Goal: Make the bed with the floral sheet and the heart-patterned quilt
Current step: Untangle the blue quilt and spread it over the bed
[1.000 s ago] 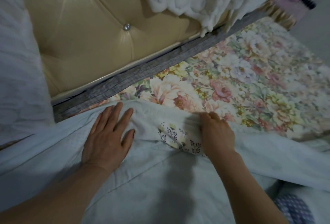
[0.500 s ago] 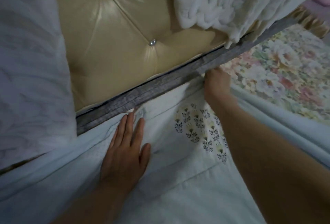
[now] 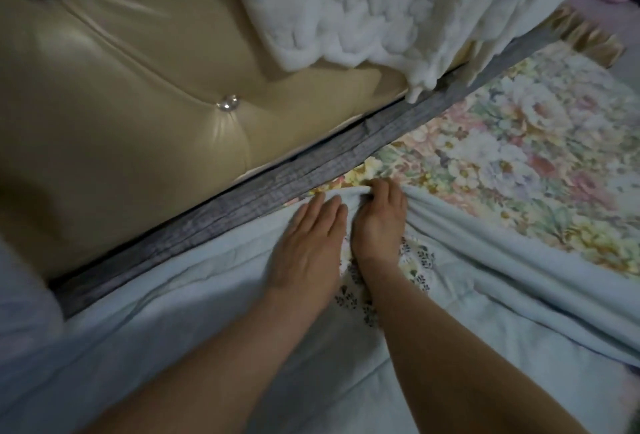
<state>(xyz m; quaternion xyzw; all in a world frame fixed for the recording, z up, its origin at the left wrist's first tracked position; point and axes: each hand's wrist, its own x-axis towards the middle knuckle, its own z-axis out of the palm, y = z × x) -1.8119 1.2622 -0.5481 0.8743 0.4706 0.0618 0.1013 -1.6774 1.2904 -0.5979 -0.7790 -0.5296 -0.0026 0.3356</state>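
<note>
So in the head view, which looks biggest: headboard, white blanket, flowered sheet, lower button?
1. headboard
2. white blanket and flowered sheet, too alike to rank
3. lower button, smallest

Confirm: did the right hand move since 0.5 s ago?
Yes. The right hand has pulled back from the grey rail toward the left hand, gripping the quilt.

The bed (image 3: 381, 136) has a grey wood-grain frame rail (image 3: 242, 198) below a tan tufted headboard (image 3: 138, 104). A floral sheet (image 3: 519, 163) covers the mattress. A pale blue quilt (image 3: 207, 312) lies rumpled over the sheet's near part, its edge reaching almost to the rail.
</note>
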